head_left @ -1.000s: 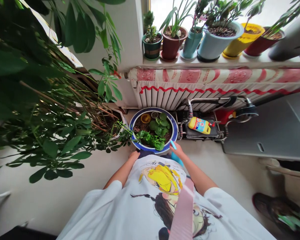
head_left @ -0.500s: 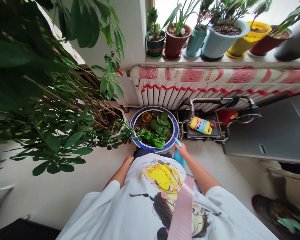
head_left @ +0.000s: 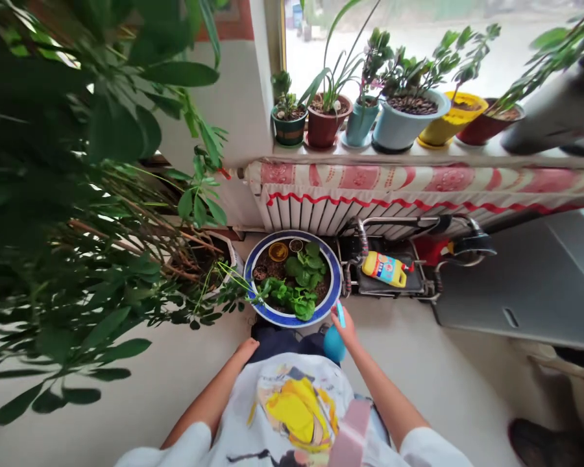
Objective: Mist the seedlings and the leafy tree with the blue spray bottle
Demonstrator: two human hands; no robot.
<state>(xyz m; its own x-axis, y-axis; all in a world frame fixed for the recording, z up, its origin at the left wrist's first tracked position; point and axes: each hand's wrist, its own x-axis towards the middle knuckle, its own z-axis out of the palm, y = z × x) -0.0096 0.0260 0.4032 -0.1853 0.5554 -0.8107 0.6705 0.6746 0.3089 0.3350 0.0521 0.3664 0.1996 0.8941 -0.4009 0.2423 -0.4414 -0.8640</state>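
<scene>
My right hand (head_left: pixel 346 327) is closed round a small blue spray bottle (head_left: pixel 335 340), its pale blue nozzle pointing up at the near rim of a round blue-rimmed pot (head_left: pixel 338 279). That pot stands on the floor and holds soil and low green plants (head_left: pixel 299 282). My left hand (head_left: pixel 247 347) hangs by my leg beside the pot's near edge; its fingers are curled and nothing shows in them.
A big leafy shrub (head_left: pixel 78 214) fills the left. Behind the pot stand a radiator (head_left: pixel 311 214) under a pink cloth, a folded trolley (head_left: pixel 394 272) carrying a yellow bottle (head_left: pixel 383 268), and a windowsill row of potted plants (head_left: pixel 370 123). A grey cabinet (head_left: pixel 520 279) is at right.
My head has tipped up, so the window and sill sit lower in view. My right hand with the spray bottle stays at the pot's near rim.
</scene>
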